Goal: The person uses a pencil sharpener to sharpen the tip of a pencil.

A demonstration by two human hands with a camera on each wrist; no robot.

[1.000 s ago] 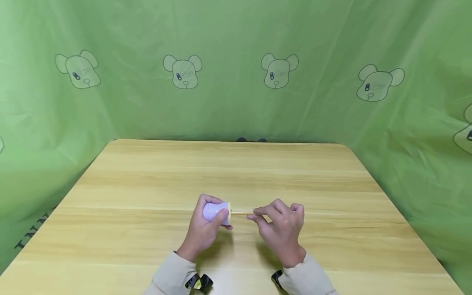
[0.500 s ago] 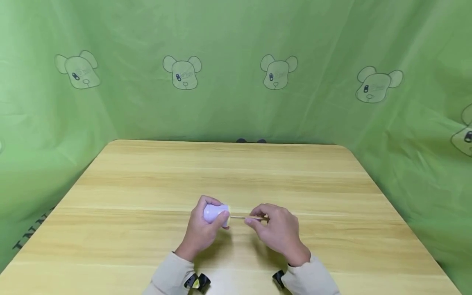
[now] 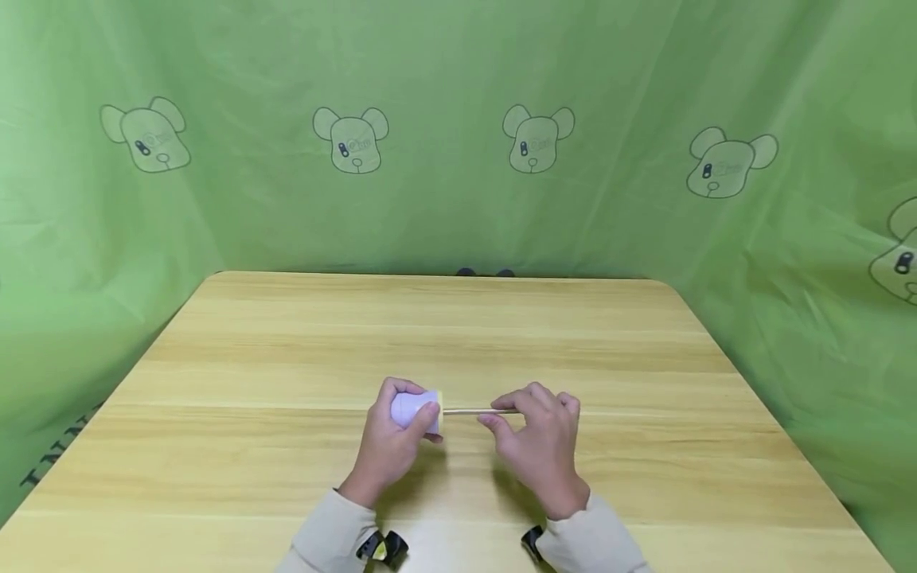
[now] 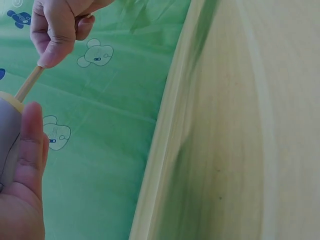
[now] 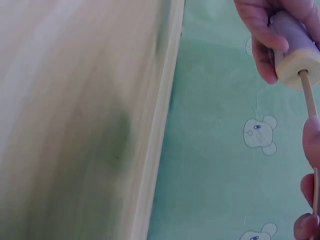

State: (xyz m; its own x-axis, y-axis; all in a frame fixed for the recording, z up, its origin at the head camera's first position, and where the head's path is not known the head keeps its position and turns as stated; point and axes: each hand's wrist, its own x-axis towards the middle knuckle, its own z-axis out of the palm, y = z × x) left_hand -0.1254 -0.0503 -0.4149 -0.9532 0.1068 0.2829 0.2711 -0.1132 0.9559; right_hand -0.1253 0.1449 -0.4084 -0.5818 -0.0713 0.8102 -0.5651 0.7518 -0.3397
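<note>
My left hand (image 3: 390,446) grips a lavender, barrel-shaped pencil sharpener (image 3: 408,407), its thumb lying along the side. The sharpener lies on its side in the air above the table, with its pale yellow end (image 5: 292,67) facing right. From the hole in that end a thin wooden pencil (image 3: 462,411) sticks out; the tip inside is hidden. Thumb and fingers of my right hand (image 3: 540,446) pinch the pencil a short way from the sharpener. In the left wrist view, part of the sharpener (image 4: 7,130) is cut off by the frame edge.
Both hands are over the near part of a wood-grain table (image 3: 458,334). Behind and beside it hangs a green curtain (image 3: 444,207) printed with bear heads. Black straps (image 3: 383,549) sit at the cuffs of the light sleeves.
My right hand first shifted its fingers closer to the sharpener and curled them, then straightened them somewhat again on the pencil. The left hand keeps its grip, nearly still.
</note>
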